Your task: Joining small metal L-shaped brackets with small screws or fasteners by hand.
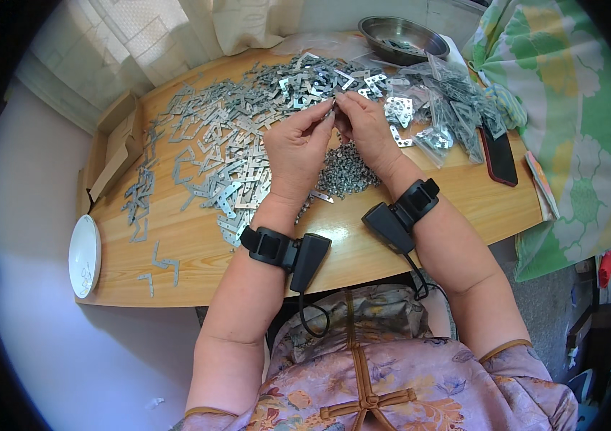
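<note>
So both hands were up near the middle of the table [197, 291], fingertips meeting, forearms coming in from about 5 and 7 o'clock. The left hand [295, 147] had its thumb and forefinger pinched together, thumb uppermost along the near side; the right hand [367, 128] came in from the other side with its fingers curled in, the lower ones mostly tucked out of sight. The grip was closed, both sets of fingertips on one little bit [333, 105] right where they met. It looked metallic, but it was too small and too covered by fingers to tell its shape, sorry.

Going out from there: a heap of small silvery screws [348, 172] sat at 6 o'clock, partly blocked by the hands. Flat grey brackets [237, 144] with holes, lots of them L-shaped, sprawled from 8 round to 12, and the left forearm covered some. Clear bags [456, 111] of metal parts were bunched at 3, with a phone [501, 156] just beyond. A steel bowl [391, 29] stood between 1 and 2, a cardboard box [113, 147] near 9, and a white dish [82, 248] out at 8, on the table edge.
</note>
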Demonstrator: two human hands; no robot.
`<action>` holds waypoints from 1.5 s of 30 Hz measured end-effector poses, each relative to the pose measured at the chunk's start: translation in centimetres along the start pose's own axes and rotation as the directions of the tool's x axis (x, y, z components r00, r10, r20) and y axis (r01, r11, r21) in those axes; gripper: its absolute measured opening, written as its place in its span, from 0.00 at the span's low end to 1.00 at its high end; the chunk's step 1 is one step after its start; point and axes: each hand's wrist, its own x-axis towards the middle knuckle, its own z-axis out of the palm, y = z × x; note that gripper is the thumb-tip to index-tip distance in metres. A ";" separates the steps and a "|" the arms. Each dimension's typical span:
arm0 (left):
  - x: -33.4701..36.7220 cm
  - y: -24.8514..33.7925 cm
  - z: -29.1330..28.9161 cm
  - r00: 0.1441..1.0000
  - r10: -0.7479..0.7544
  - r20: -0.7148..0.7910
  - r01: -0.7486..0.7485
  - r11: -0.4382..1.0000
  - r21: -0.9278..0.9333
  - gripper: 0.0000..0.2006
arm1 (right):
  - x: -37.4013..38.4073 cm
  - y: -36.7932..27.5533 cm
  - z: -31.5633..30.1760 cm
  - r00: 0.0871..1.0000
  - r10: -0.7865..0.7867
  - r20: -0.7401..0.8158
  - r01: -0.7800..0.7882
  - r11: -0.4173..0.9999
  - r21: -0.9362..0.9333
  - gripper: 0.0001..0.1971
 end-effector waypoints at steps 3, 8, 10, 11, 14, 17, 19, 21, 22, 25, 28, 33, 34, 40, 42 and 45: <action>0.0 0.1 -0.4 0.991 -0.130 0.037 0.132 0.990 -0.048 0.10 | 0.1 0.0 -0.2 1.000 0.027 0.003 -0.027 0.999 -0.045 0.17; 0.6 -0.8 -1.4 0.905 -0.425 -0.033 0.379 0.838 -0.392 0.12 | 0.5 -1.0 -1.7 0.996 -0.024 0.088 0.072 0.793 -0.605 0.14; 0.6 -1.0 -1.5 0.900 -0.435 -0.021 0.392 0.831 -0.395 0.11 | 0.3 -1.3 -2.0 0.985 -0.071 0.156 0.170 0.520 -0.837 0.12; 0.6 -1.1 -1.5 0.896 -0.444 -0.007 0.405 0.824 -0.396 0.11 | 0.2 -1.3 -2.1 0.976 -0.025 0.215 0.200 0.482 -0.853 0.10; 0.5 -1.4 -1.5 0.884 -0.467 0.026 0.433 0.796 -0.424 0.10 | 0.0 -1.4 -2.3 0.947 0.076 0.312 0.254 0.421 -0.871 0.08; 0.6 -1.6 -1.5 0.856 -0.515 0.050 0.479 0.753 -0.452 0.10 | 0.1 -1.5 -2.3 0.926 0.144 0.350 0.268 0.402 -0.876 0.07; 0.6 -1.7 -1.7 0.850 -0.524 0.060 0.488 0.738 -0.466 0.10 | 0.1 -1.4 -2.3 0.923 0.160 0.349 0.260 0.407 -0.876 0.07; 0.6 -1.8 -1.8 0.843 -0.533 0.070 0.497 0.724 -0.478 0.10 | 0.0 -1.3 -2.3 0.924 0.116 0.364 0.287 0.418 -0.862 0.07; 0.5 -1.9 -1.9 0.837 -0.542 0.068 0.503 0.716 -0.484 0.10 | 0.1 -1.1 -2.2 0.924 0.116 0.365 0.288 0.419 -0.861 0.07; 0.5 -1.9 -1.9 0.827 -0.558 0.062 0.512 0.705 -0.490 0.10 | 0.4 -0.3 -2.5 0.954 0.018 0.298 0.249 0.503 -0.828 0.07; 0.5 -1.8 -1.9 0.819 -0.571 0.054 0.521 0.703 -0.484 0.10 | 0.9 0.1 -2.7 0.963 -0.088 0.257 0.246 0.684 -0.687 0.06; 0.5 -2.1 -2.1 0.812 -0.582 0.044 0.531 0.705 -0.470 0.10 | 0.9 -0.5 -2.2 0.993 0.080 0.091 -0.045 0.939 -0.340 0.05; 0.5 -2.1 -2.1 0.807 -0.589 0.035 0.532 0.702 -0.474 0.10 | 0.8 -0.6 -2.1 0.993 0.080 0.090 -0.044 0.939 -0.340 0.05; 0.5 -1.8 -1.8 0.801 -0.599 -0.006 0.521 0.701 -0.487 0.10 | 0.8 -0.1 -1.9 0.989 -0.043 0.139 0.079 0.960 -0.267 0.08; 0.5 -1.8 -1.8 0.799 -0.601 -0.015 0.514 0.696 -0.502 0.10 | 0.7 0.1 -1.5 0.988 -0.083 0.127 0.114 0.956 -0.268 0.06; 0.5 -1.8 -1.8 0.805 -0.593 -0.012 0.517 0.712 -0.476 0.10 | 0.5 0.0 -1.1 0.986 -0.140 0.093 0.164 0.916 -0.366 0.05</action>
